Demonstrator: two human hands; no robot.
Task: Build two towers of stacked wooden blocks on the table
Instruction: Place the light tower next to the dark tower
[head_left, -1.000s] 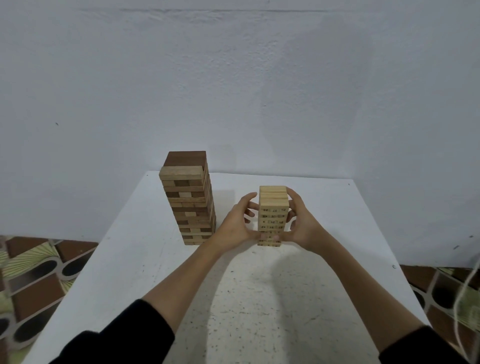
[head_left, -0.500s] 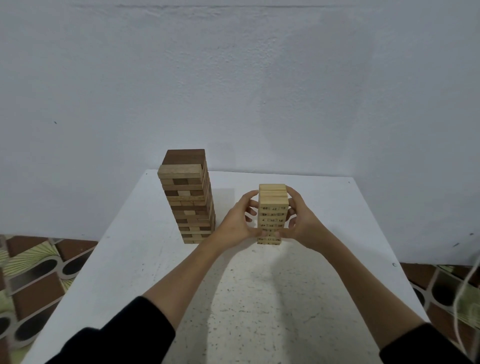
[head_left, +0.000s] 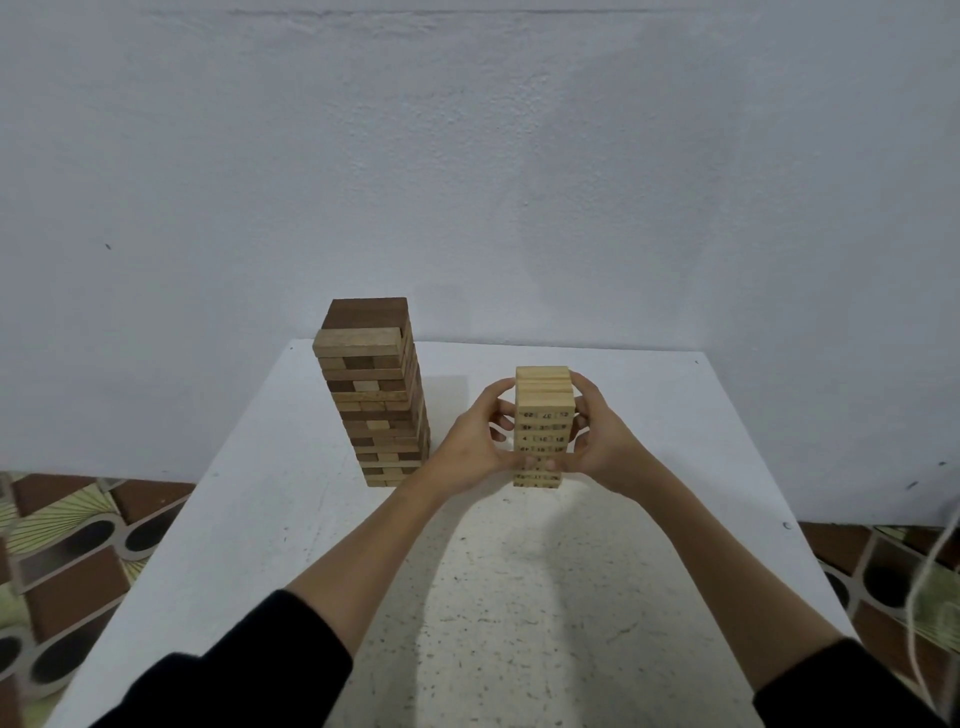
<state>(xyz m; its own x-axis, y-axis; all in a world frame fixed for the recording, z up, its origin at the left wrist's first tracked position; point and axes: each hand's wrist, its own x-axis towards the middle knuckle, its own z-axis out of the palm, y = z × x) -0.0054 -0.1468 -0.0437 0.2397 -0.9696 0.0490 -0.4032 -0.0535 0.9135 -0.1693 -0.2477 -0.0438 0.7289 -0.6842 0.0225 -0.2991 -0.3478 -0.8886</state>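
Two block towers stand on the white table. The taller tower, of mixed dark and light brown blocks, is at the back left. The shorter pale tower, with numbers printed on its block ends, stands to its right. My left hand cups the pale tower's left side, and my right hand cups its right side. Fingers curl round the back, and both thumbs press on its front low down. Its lower rows are partly hidden by my thumbs.
A plain white wall rises just behind the table. Patterned brown and green floor tiles show on both sides. A thin white cord hangs at the far right edge.
Both hands stay on the pale tower, shifting only slightly against its sides. The towers have not moved.
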